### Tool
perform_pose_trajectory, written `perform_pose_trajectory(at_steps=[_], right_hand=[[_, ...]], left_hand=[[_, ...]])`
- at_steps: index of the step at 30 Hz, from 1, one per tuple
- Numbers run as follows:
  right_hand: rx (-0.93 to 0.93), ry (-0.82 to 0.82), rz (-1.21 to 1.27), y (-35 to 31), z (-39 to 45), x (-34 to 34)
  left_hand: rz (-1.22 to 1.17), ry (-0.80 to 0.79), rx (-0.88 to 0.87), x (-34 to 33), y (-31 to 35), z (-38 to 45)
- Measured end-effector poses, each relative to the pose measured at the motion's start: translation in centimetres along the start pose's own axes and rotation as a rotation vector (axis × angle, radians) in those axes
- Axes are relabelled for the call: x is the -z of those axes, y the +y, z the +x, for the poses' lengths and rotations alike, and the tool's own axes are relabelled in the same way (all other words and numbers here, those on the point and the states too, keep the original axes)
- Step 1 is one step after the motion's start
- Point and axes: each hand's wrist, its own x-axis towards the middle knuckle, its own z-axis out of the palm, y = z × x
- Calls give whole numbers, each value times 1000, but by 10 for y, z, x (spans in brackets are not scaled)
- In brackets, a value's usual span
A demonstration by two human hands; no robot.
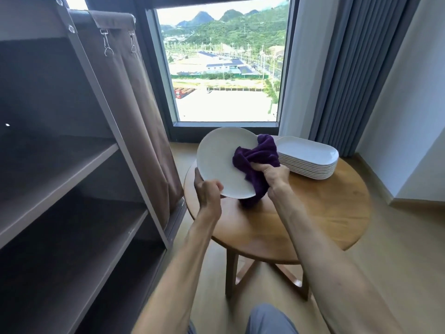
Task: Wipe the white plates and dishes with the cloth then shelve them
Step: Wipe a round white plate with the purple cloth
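Now the wiping step: a round white plate [221, 160] is rubbed with the purple cloth [257, 160] above the wooden table [313, 225].
The left hand [208, 189] pinches the plate's near rim and holds it tilted; the right hand [273, 175] clutches the bunched cloth against its face. Next, I think, the plate goes to the shelf [60, 169] on the left, while the stack of dishes [308, 157] waits.

Smooth plate [218, 155], seemingly plush cloth [258, 156]
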Motion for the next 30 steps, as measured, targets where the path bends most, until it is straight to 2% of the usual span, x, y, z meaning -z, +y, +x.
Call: perform_pose_trajectory(at_steps=[2, 4, 8, 10, 12, 15, 17, 20, 23, 25, 30], right_hand=[[25, -47, -70, -9, 8, 0], [22, -59, -85, -11, 10, -6], [-25, -115, -31, 1, 2, -22], [-46, -163, -90, 7, 3, -20], [12, -166, -225, 4, 7, -14], [304, -84, -547, -13, 10, -14], [524, -33, -698, -21, 5, -23], [826, 23, -733, -24, -6, -36], [1019, -60, -731, -23, -21, -44], [1011, -185, -734, -19, -29, -46], [780, -509, -605, -8, -39, -40]], left_hand=[[148, -121, -5, 18, 18, 6], [158, -215, 9, 26, 26, 4], [-252, -204, 18, 13, 25, -19], [-297, -154, 32, 13, 28, -20], [-214, -165, 1, 21, 31, -17], [-7, -330, -86, 26, 32, -23], [40, -391, -82, 23, 29, -28], [-12, -397, -13, 15, 31, -28], [29, -440, -47, 3, 34, -23], [44, -417, -62, -5, 34, -21], [23, -316, -50, -11, 32, -20]])
